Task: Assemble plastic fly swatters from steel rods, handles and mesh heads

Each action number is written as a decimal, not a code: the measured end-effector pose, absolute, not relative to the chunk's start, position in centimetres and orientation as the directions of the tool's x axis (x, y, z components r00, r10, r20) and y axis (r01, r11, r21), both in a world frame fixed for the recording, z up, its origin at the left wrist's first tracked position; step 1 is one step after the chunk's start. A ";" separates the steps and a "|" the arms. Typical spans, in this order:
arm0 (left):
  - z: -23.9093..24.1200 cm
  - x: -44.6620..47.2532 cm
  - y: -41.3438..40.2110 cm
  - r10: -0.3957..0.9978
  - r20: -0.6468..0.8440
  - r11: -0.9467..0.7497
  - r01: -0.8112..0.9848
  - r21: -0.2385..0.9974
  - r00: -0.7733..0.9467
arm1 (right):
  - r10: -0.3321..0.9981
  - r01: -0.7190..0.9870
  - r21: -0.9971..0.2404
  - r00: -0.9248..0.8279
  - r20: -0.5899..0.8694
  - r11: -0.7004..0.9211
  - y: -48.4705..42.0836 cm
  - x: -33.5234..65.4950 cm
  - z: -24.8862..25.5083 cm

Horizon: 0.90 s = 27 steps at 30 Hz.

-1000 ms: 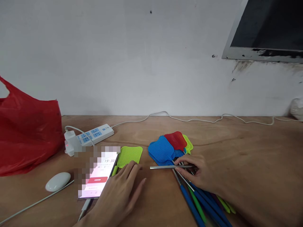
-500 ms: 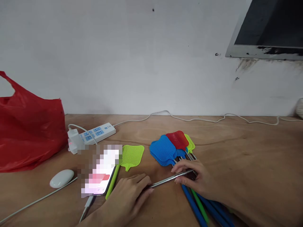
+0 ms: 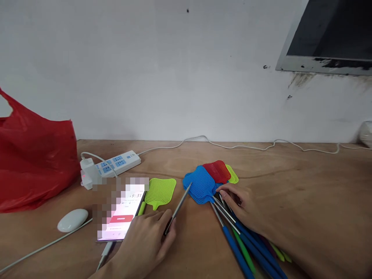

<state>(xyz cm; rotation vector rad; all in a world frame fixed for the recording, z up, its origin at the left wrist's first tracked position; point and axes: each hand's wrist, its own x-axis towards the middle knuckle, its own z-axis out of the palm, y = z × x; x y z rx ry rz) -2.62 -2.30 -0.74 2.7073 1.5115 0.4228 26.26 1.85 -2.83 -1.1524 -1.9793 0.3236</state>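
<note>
My left hand is closed on one end of a thin metal rod, which slants up and right towards a blue fly-swatter head. My right hand lies on a bundle of fly swatters with metal shafts and blue and green handles, its fingers bent over the shafts beside the blue, red and green heads. A single green fly swatter lies just beyond my left hand, next to a lit phone.
A red plastic bag fills the left side of the wooden table. A white power strip with a plugged charger, a white oval case and cables lie near the phone. A white wall and a window frame stand behind.
The metal rod has passed from my right hand to my left hand and swung from lying across to slanting upward. My right hand has gone back onto the swatter bundle.
</note>
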 end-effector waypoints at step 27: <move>-1.9 -2.2 -2.3 0.897 -0.053 -0.408 0.867 0.286 0.440 | 0.896 0.798 -0.424 -0.314 0.314 0.429 1.7 26.0 -3.1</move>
